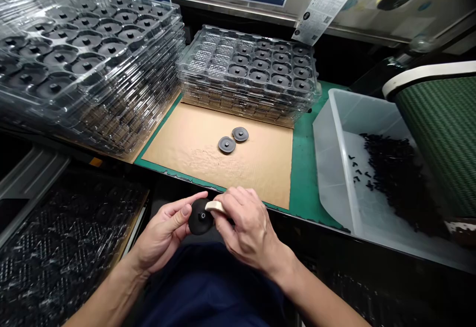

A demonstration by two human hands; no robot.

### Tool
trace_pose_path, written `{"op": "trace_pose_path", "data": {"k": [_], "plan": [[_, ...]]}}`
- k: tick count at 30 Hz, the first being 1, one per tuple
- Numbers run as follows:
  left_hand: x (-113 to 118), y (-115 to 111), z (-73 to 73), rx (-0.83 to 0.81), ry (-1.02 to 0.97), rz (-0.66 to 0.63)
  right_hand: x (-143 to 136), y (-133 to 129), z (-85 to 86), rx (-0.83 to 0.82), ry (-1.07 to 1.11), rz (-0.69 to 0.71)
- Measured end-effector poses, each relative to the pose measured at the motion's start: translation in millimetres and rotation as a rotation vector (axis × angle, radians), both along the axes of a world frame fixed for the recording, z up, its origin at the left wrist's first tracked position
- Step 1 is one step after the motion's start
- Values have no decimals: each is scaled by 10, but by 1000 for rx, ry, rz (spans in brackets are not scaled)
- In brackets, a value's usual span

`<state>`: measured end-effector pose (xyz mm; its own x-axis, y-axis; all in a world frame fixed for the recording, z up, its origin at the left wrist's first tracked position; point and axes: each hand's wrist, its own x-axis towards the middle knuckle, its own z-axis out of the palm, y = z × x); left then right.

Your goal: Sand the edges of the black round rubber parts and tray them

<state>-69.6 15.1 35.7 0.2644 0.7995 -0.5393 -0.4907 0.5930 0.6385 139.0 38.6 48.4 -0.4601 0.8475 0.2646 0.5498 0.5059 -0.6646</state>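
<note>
Between thumb and fingers, my left hand [167, 228] grips a round black plastic disc [200, 224] by its edge, with the hub side facing up. My right hand [247, 225] is closed around a small cream-coloured tool [215, 207], whose rounded end reaches over the disc's right edge. Its working tip, if there is one, is hidden. Both hands are over my lap, just in front of the table edge. Beyond them, a dark grey disc [226, 144] and a second disc [240, 134] lie side by side on the cardboard sheet [178, 143].
Clear trays of discs [85, 39] are stacked high at the left. A shorter tray stack [249, 69] stands behind the cardboard, partly filled. At the right, a translucent bin [334, 168] holds many small black parts beside a green conveyor belt [442, 134]. More trays [67, 247] sit low at left.
</note>
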Motion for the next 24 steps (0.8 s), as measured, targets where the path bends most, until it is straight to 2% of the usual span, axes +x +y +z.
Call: {"op": "trace_pose_path", "data": {"k": [6,10,13,14,16,18,19,22,24], "plan": [[-4,-27,-89,-60,-73,-182,26,8,-16,39,10,165],[61,-73,-195,-154,-135,-193,34,43,25,70,-4,274],[89,-69,-214,-174,-184,-175,42,59,28,136,-17,359],[94,-57,-204,-165,-194,-134,40,56,13,144,-16,328],[100,-20,-175,-110,-182,8,23,35,-35,100,12,142],[112,16,-152,-13,-116,141,-18,1,-85,-73,83,-64],[123,29,-147,39,-71,175,-47,-17,-98,-191,135,-121],[164,36,-148,166,38,170,-149,-54,-63,-458,294,-150],[181,25,-132,229,83,174,-202,-60,5,-446,346,-159]]}}
